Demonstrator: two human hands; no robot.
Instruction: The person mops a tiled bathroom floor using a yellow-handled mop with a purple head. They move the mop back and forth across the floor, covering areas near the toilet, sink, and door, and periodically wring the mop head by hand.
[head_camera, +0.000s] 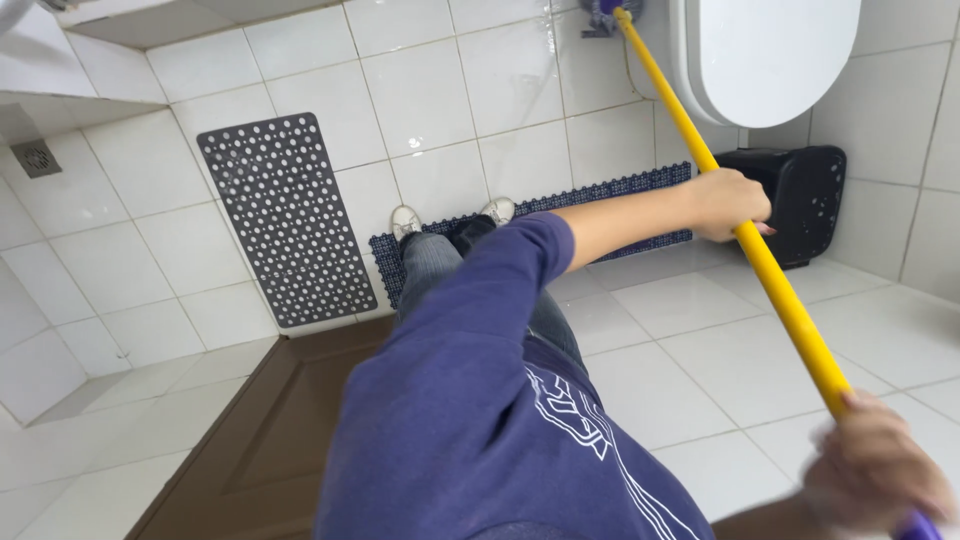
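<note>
Both hands, left (728, 204) and right (875, 470), grip the yellow mop handle (775, 285) (slanting between them).

The person wears a blue-violet sweatshirt (470, 420) with long sleeves; the sleeve (520, 255) on the extended arm is pushed up to about the elbow, leaving the forearm bare. White line print (590, 420) runs across the front of the sweatshirt. Legwear is grey-blue denim jeans (432, 262). Footwear is a pair of pale, off-white sneakers (405, 220) with laces. Both hands are bare, no gloves.
</note>
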